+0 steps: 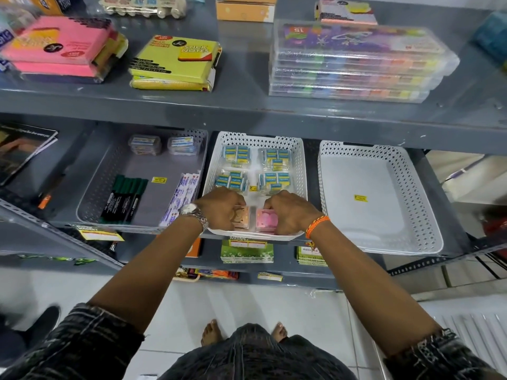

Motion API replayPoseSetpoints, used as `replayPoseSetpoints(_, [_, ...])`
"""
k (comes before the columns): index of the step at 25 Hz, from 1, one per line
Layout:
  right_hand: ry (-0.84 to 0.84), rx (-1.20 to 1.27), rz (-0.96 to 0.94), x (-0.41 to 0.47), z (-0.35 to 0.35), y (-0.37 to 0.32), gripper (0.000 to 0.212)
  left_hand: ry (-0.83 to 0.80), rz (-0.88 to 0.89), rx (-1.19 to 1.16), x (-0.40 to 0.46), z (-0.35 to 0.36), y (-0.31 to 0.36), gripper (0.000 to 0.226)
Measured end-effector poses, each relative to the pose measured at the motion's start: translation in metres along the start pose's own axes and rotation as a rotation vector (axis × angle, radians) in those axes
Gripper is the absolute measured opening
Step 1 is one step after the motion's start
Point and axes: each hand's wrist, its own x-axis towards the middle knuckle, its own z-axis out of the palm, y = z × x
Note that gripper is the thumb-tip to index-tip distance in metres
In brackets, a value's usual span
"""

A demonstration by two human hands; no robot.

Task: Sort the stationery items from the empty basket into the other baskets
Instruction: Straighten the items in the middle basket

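The grey metal shelf fills the frame and runs off both side edges; its upper board carries pink sticky-note packs blurred at upper left, yellow sticky-note packs beside them, and a stack of clear marker cases at upper right, their print too smeared to read; things along the top edge are cut off. On the middle board, 3 baskets sit side by side: a grey basket at centre left, a white middle basket at centre, and an empty white basket at centre right, bare but for a yellow price sticker. The grey basket holds green-capped markers, a row of flat packets against its right wall, and 2 small clear boxes at the back. The middle basket holds 4 clusters of blue-labelled small packs; its near rim is partly hidden by both wrists. At the front of that basket lie an orange box and a pink box, side by side, each half covered by fingers. The left hand, wristwatch behind it, curls closed over the orange box; the right hand, with an orange thread band, curls closed over the pink box; how firmly either grips cannot be told.
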Motion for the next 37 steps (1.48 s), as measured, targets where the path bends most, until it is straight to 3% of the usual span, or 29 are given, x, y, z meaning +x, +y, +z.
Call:
replayPoseSetpoints(4, [0.026,0.000,0.000,0.003,0.003,0.002,0.055,0.013,-0.001,0.035,0.007,0.004,0.005,0.027])
replayPoseSetpoints(6, [0.027,-0.005,-0.004,0.003,0.004,0.003,0.051,0.022,0.009,0.054,0.007,0.004,0.006,0.023])
replayPoseSetpoints(10, [0.007,0.008,-0.007,0.002,0.000,0.001,0.054,-0.002,0.010,0.034,0.010,0.007,0.005,0.032])
replayPoseSetpoints(13, [-0.087,0.140,0.002,-0.003,-0.011,0.011,0.070,-0.039,-0.033,-0.259,0.012,0.003,-0.006,0.069])
replayPoseSetpoints(15, [-0.087,0.313,0.015,-0.007,-0.030,0.026,0.081,0.069,-0.032,-0.418,0.013,-0.011,-0.020,0.082])
replayPoseSetpoints(18, [0.076,0.356,0.049,0.005,-0.057,0.047,0.086,0.276,0.018,-0.263,0.031,-0.029,-0.038,0.086])
replayPoseSetpoints(23, [0.066,0.057,0.065,0.049,-0.060,0.042,0.092,0.067,-0.057,0.024,0.067,-0.030,-0.029,0.112])
replayPoseSetpoints(26, [0.032,-0.012,0.028,0.067,-0.048,0.041,0.090,0.046,-0.082,0.079,0.081,-0.028,-0.025,0.106])
replayPoseSetpoints(32, [0.067,-0.043,0.025,0.074,-0.042,0.049,0.059,0.036,-0.153,0.071,0.094,-0.022,-0.024,0.084])
replayPoseSetpoints(37, [0.093,-0.051,0.026,0.074,-0.038,0.048,0.058,0.038,-0.155,0.061,0.092,-0.020,-0.023,0.086])
